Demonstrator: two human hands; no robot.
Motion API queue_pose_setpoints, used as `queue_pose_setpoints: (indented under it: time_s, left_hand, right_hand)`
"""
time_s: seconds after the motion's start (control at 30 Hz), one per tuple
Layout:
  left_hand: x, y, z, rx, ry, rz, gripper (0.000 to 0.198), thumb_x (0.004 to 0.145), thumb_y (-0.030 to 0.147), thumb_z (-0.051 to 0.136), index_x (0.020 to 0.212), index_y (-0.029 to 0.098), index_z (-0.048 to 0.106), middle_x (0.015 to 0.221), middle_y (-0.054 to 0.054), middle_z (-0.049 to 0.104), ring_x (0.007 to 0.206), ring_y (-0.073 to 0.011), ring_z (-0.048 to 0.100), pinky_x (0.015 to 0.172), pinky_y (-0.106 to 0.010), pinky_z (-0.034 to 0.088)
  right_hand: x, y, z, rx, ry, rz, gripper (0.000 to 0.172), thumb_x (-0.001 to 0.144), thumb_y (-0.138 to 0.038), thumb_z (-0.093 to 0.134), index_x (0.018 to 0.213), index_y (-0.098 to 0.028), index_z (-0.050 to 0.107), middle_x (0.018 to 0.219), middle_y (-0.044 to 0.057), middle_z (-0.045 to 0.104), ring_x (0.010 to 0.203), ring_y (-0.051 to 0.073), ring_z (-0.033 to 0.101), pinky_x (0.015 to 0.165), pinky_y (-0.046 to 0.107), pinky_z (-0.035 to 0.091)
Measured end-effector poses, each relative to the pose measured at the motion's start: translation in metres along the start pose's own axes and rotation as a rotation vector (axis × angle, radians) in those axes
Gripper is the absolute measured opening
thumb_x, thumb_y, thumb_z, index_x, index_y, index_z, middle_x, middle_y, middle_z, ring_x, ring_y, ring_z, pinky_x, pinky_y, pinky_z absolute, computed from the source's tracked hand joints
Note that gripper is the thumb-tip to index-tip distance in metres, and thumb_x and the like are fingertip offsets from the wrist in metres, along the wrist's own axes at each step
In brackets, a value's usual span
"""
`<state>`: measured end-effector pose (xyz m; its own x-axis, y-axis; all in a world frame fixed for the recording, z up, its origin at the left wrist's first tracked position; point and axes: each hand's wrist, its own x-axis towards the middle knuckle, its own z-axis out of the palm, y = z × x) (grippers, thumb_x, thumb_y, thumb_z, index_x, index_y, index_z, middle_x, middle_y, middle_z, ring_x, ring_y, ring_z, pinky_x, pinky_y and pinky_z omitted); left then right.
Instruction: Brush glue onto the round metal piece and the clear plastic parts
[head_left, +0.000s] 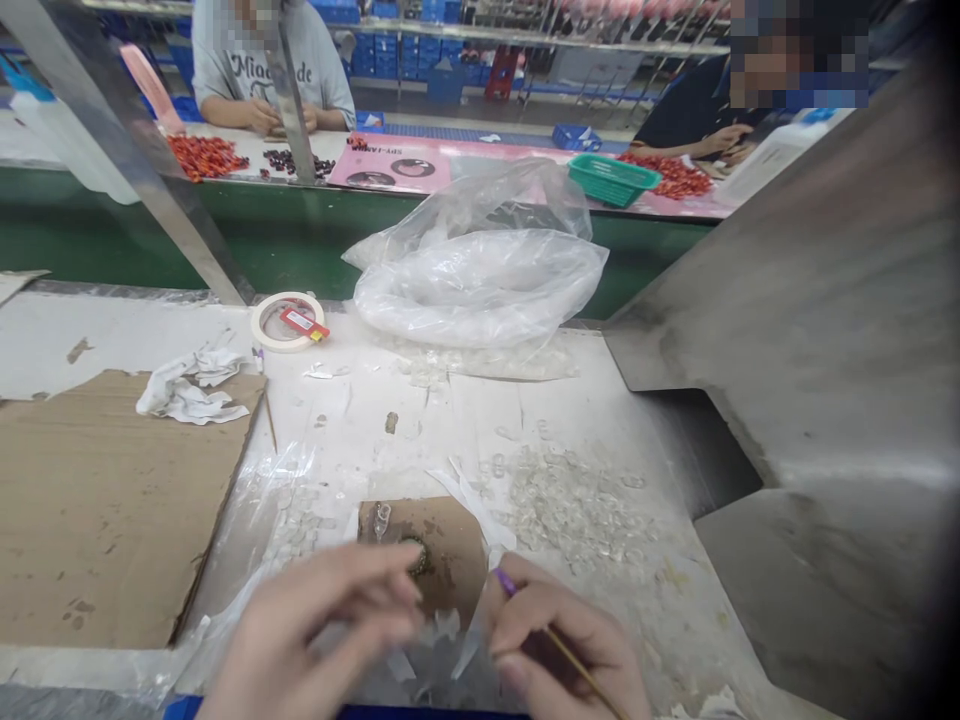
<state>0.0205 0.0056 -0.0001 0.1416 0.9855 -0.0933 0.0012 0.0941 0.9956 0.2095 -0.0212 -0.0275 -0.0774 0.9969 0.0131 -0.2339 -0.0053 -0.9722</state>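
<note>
My right hand (559, 640) pinched a thin, light wooden stick (577, 668) near its purple tip, while my left hand (315, 630), fingers loosely curled, hovered over small slippery clear plastic pieces (570, 505) on the worktop (450, 420).

- You're at a white, scuffed worktable (112, 330) w/ a brown cardboard sheet (97, 500) on its left.
- Green conveyor belt (300, 235) runs across just beyond your table.
- Slanted metal strut (150, 170) rises at left; big grey metal chute (840, 330) fills your right side.
- Opposite bench (465, 165) has a pink surface; 2 people sit there.
- Behind them: racks of blue bins (390, 50). Light is bright, even.
</note>
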Motion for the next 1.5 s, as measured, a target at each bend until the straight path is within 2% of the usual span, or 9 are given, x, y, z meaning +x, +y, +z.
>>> queue_pose_setpoints:
  time_s: [0.17, 0.33, 0.57, 0.73, 0.9, 1.13, 1.3, 1.4, 1.5]
  left_hand:
    - [0.062, 0.026, 0.004, 0.048, 0.093, 0.100, 0.008, 0.089, 0.021, 0.073, 0.094, 0.022, 0.080, 0.092, 0.001, 0.083, 0.091, -0.0141, 0.078, 0.084, -0.018, 0.061]
    - [0.052, 0.031, -0.018, 0.452, -0.028, 0.336, 0.015, 0.091, 0.016, 0.067, 0.089, 0.026, 0.077, 0.088, 0.002, 0.079, 0.083, -0.0147, 0.072, 0.075, -0.018, 0.057]
    - [0.048, 0.000, -0.042, 0.677, -0.088, 0.259, 0.017, 0.088, 0.023, 0.062, 0.082, 0.024, 0.077, 0.074, 0.002, 0.079, 0.059, -0.0139, 0.070, 0.058, -0.021, 0.054]
    - [0.034, -0.013, -0.044, 0.691, -0.045, 0.214, 0.018, 0.089, 0.023, 0.060, 0.085, 0.027, 0.077, 0.074, 0.004, 0.078, 0.060, -0.0140, 0.069, 0.059, -0.021, 0.054]
    - [0.007, -0.035, -0.051, 0.637, 0.000, 0.125, 0.018, 0.092, 0.028, 0.059, 0.089, 0.031, 0.077, 0.081, 0.005, 0.081, 0.070, -0.0161, 0.075, 0.057, -0.018, 0.055]
    - [-0.010, -0.053, -0.055, 0.506, 0.095, 0.089, 0.018, 0.091, 0.029, 0.061, 0.087, 0.034, 0.077, 0.077, 0.007, 0.077, 0.074, -0.0171, 0.075, 0.062, -0.019, 0.055]
    - [-0.013, -0.054, -0.051, 0.402, 0.127, 0.175, 0.018, 0.092, 0.025, 0.062, 0.087, 0.035, 0.076, 0.072, 0.007, 0.072, 0.066, -0.0157, 0.069, 0.058, -0.020, 0.053]
    - [-0.016, -0.050, -0.037, 0.349, 0.169, 0.263, 0.017, 0.095, 0.026, 0.063, 0.103, 0.038, 0.073, 0.093, 0.005, 0.072, 0.065, -0.0127, 0.064, 0.065, -0.021, 0.055]
    - [-0.020, -0.042, -0.017, 0.265, 0.211, 0.364, 0.029, 0.097, 0.043, 0.065, 0.126, 0.043, 0.064, 0.123, 0.001, 0.066, 0.088, -0.0143, 0.068, 0.080, -0.022, 0.059]
  right_hand:
    - [0.016, -0.001, -0.030, -0.173, 0.301, -0.173, 0.016, 0.088, -0.032, 0.076, 0.074, -0.024, 0.074, 0.061, -0.001, 0.057, 0.061, 0.018, 0.052, 0.061, 0.033, 0.044]
    - [0.016, -0.006, -0.061, -0.265, 0.413, -0.269, 0.025, 0.095, -0.043, 0.068, 0.076, -0.027, 0.075, 0.059, -0.003, 0.059, 0.058, 0.017, 0.054, 0.073, 0.037, 0.049]
    - [0.019, 0.011, -0.042, -0.441, 0.192, -0.135, 0.033, 0.106, -0.028, 0.047, 0.085, -0.025, 0.073, 0.072, 0.000, 0.074, 0.054, 0.014, 0.061, 0.060, 0.027, 0.051]
    - [0.046, 0.018, -0.020, -0.598, -0.082, -0.103, 0.019, 0.091, -0.011, 0.057, 0.077, -0.022, 0.063, 0.069, -0.001, 0.061, 0.061, 0.016, 0.057, 0.058, 0.026, 0.042]
    - [0.076, 0.026, 0.000, -0.695, -0.295, -0.076, 0.026, 0.083, 0.002, 0.053, 0.076, -0.023, 0.050, 0.075, -0.003, 0.052, 0.066, 0.017, 0.048, 0.061, 0.028, 0.034]
    - [0.094, 0.033, 0.009, -0.674, -0.306, 0.056, 0.029, 0.078, 0.005, 0.054, 0.075, -0.023, 0.050, 0.071, -0.004, 0.050, 0.065, 0.018, 0.045, 0.065, 0.031, 0.032]
    - [0.094, 0.027, 0.000, -0.450, -0.210, 0.187, 0.016, 0.077, -0.010, 0.066, 0.074, -0.021, 0.055, 0.072, -0.002, 0.056, 0.064, 0.016, 0.048, 0.063, 0.030, 0.034]
    - [0.086, 0.009, 0.007, -0.193, -0.168, 0.281, 0.025, 0.078, -0.029, 0.072, 0.074, -0.023, 0.048, 0.076, -0.002, 0.058, 0.061, 0.012, 0.049, 0.059, 0.026, 0.037]
    - [0.069, -0.009, 0.021, 0.047, -0.177, 0.372, 0.038, 0.072, -0.035, 0.080, 0.071, -0.022, 0.045, 0.071, -0.005, 0.056, 0.050, 0.006, 0.042, 0.051, 0.021, 0.034]
